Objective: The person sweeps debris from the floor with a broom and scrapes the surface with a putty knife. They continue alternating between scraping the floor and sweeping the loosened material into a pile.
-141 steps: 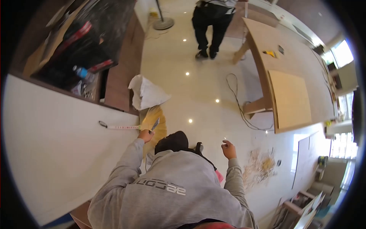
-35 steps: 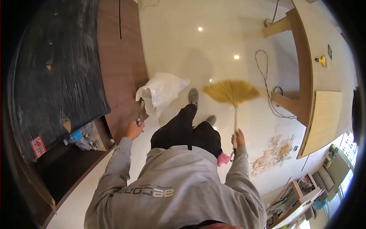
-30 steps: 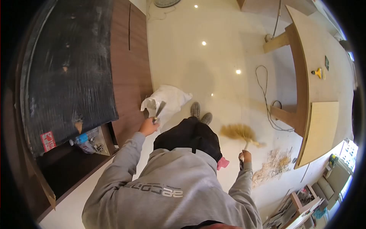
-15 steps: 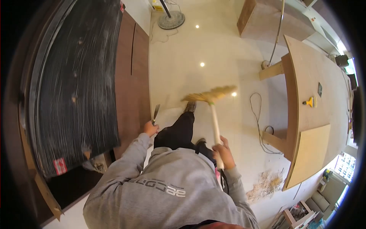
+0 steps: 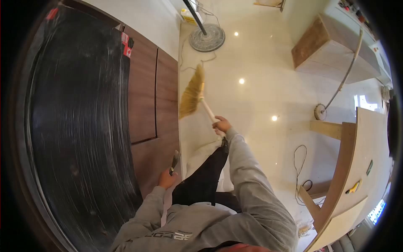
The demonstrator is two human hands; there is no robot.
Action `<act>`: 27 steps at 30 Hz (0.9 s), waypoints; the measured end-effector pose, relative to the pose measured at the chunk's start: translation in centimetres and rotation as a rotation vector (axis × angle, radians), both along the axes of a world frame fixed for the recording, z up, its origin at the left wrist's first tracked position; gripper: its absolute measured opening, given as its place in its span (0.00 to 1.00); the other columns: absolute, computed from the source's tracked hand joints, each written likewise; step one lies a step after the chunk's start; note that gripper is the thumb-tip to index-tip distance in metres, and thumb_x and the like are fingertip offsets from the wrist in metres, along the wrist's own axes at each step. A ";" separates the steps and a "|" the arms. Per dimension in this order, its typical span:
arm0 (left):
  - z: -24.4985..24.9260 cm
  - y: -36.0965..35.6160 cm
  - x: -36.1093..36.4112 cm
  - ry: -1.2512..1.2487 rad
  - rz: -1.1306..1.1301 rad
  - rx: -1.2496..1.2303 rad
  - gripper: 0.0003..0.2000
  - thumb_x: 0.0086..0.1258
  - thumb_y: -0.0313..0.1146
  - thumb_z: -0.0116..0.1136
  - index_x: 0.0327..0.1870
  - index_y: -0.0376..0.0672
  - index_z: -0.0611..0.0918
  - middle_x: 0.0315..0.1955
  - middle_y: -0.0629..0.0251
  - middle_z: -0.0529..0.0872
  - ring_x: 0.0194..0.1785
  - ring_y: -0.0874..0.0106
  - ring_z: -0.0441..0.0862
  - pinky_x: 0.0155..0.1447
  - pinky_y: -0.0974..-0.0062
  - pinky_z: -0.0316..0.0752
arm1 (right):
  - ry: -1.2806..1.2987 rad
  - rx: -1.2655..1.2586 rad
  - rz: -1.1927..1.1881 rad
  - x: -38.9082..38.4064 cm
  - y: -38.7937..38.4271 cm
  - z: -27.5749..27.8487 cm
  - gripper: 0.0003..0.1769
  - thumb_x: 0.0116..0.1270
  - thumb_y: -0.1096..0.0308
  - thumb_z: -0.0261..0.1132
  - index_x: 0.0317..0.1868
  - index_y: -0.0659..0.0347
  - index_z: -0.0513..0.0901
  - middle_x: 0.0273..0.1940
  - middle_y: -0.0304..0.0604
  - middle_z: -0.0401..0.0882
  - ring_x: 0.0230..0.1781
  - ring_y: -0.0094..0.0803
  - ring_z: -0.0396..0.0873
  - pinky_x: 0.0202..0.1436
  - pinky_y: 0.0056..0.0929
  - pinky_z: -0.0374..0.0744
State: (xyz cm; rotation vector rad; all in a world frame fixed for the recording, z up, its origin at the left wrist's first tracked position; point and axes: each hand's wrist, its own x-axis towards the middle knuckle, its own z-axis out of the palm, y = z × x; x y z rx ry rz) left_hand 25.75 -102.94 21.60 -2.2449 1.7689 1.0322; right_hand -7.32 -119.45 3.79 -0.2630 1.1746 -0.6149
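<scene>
My right hand (image 5: pixel 222 124) grips the pale handle of a broom (image 5: pixel 192 93), stretched out ahead of me. Straw-coloured bristles fan out along the base of the brown cabinet (image 5: pixel 140 96), over the glossy floor. Down by the cabinet's lower panel, my left hand (image 5: pixel 167 179) is closed around a putty knife (image 5: pixel 175 158) with its blade pointing up and away from me. Black plastic film (image 5: pixel 82 113) covers the cabinet top to the left of both hands.
A round-based stand (image 5: pixel 207 38) is ahead near the wall. On the right are a wooden worktable (image 5: pixel 348 201) with a yellow-handled brush (image 5: pixel 353 187), a loose cable (image 5: pixel 299 168) on the floor, a large box (image 5: pixel 312 42) and a long pole with a round head (image 5: pixel 320 111).
My right hand has swung the broom forward and left, from mid-floor to beside the cabinet. My view has shifted forward along the cabinet. The left hand still holds the putty knife.
</scene>
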 end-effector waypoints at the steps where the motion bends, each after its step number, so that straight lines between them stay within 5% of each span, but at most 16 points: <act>1: -0.1 -0.6 0.5 -0.024 -0.147 -0.164 0.17 0.57 0.36 0.58 0.42 0.32 0.78 0.27 0.51 0.83 0.30 0.62 0.84 0.39 0.66 0.76 | 0.086 -0.049 -0.007 -1.1 0.6 -2.0 0.36 0.54 0.77 0.61 0.66 0.58 0.62 0.28 0.47 0.78 0.17 0.31 0.72 0.18 0.34 0.74; 3: -0.1 -2.1 1.2 0.029 0.073 0.058 0.16 0.57 0.36 0.58 0.41 0.33 0.78 0.25 0.52 0.83 0.29 0.64 0.84 0.39 0.67 0.76 | 0.182 -0.161 -0.003 -4.8 4.8 -5.2 0.34 0.57 0.74 0.60 0.66 0.59 0.62 0.27 0.43 0.77 0.19 0.28 0.73 0.18 0.29 0.74; 4: 0.0 -3.1 1.0 0.083 0.272 0.262 0.14 0.57 0.35 0.59 0.39 0.33 0.78 0.24 0.54 0.83 0.28 0.65 0.84 0.38 0.67 0.76 | -0.125 -0.048 -0.083 -8.2 6.5 0.2 0.31 0.60 0.73 0.56 0.66 0.59 0.61 0.26 0.41 0.74 0.19 0.27 0.72 0.17 0.27 0.73; 6: 0.7 -4.9 -0.2 0.069 0.282 0.290 0.14 0.57 0.35 0.59 0.38 0.33 0.78 0.24 0.55 0.83 0.27 0.65 0.84 0.37 0.68 0.76 | -0.001 0.084 -0.148 -13.0 12.1 3.4 0.33 0.63 0.72 0.53 0.69 0.56 0.55 0.28 0.41 0.73 0.19 0.28 0.72 0.16 0.26 0.73; 10: -1.3 -6.2 0.1 0.002 0.183 0.357 0.15 0.58 0.36 0.59 0.38 0.32 0.77 0.23 0.57 0.84 0.25 0.65 0.84 0.34 0.69 0.76 | 0.181 0.295 -0.385 -18.6 22.6 6.9 0.24 0.62 0.73 0.53 0.60 0.58 0.63 0.27 0.42 0.73 0.18 0.28 0.72 0.15 0.26 0.72; 12: -2.9 -7.7 -0.5 -0.010 0.111 0.348 0.15 0.58 0.36 0.59 0.39 0.32 0.77 0.23 0.57 0.84 0.25 0.65 0.84 0.34 0.69 0.77 | 0.116 0.412 -0.520 -20.1 29.1 5.0 0.13 0.64 0.71 0.52 0.50 0.58 0.70 0.24 0.43 0.74 0.14 0.28 0.70 0.14 0.24 0.71; 13: -2.9 -7.8 -0.6 -0.033 0.063 0.328 0.16 0.58 0.37 0.58 0.39 0.32 0.77 0.24 0.57 0.84 0.25 0.65 0.84 0.34 0.69 0.77 | 0.238 0.321 -0.511 -19.6 28.3 8.7 0.02 0.62 0.73 0.53 0.33 0.58 0.68 0.18 0.40 0.69 0.11 0.28 0.68 0.12 0.25 0.69; 14: -3.1 -8.5 -1.1 -0.004 0.061 0.298 0.15 0.58 0.37 0.59 0.39 0.32 0.77 0.24 0.57 0.84 0.25 0.66 0.84 0.33 0.70 0.77 | 0.251 0.313 -0.568 -19.5 28.3 9.7 0.04 0.60 0.75 0.54 0.32 0.59 0.66 0.17 0.38 0.67 0.11 0.28 0.67 0.12 0.25 0.68; 18: 0.1 -12.3 -6.0 0.080 0.089 0.253 0.12 0.59 0.36 0.59 0.35 0.35 0.77 0.24 0.61 0.83 0.24 0.69 0.83 0.31 0.73 0.76 | 0.216 0.309 -0.727 -19.4 24.8 19.8 0.08 0.58 0.78 0.55 0.38 0.61 0.67 0.21 0.38 0.67 0.15 0.23 0.68 0.15 0.23 0.69; 22: 1.6 -12.9 -8.7 0.246 0.119 0.205 0.10 0.60 0.34 0.59 0.32 0.36 0.75 0.24 0.62 0.83 0.22 0.72 0.82 0.29 0.74 0.75 | 0.075 0.143 -0.807 -21.3 21.8 28.4 0.21 0.59 0.77 0.54 0.55 0.63 0.68 0.25 0.37 0.68 0.18 0.22 0.69 0.18 0.20 0.70; 27: 3.1 -10.3 -11.4 -0.002 0.022 0.305 0.10 0.60 0.33 0.59 0.31 0.36 0.74 0.23 0.64 0.80 0.21 0.73 0.81 0.28 0.74 0.74 | 0.122 -0.051 -0.708 -26.4 16.0 20.2 0.28 0.62 0.72 0.56 0.64 0.62 0.64 0.29 0.39 0.72 0.18 0.22 0.69 0.19 0.20 0.70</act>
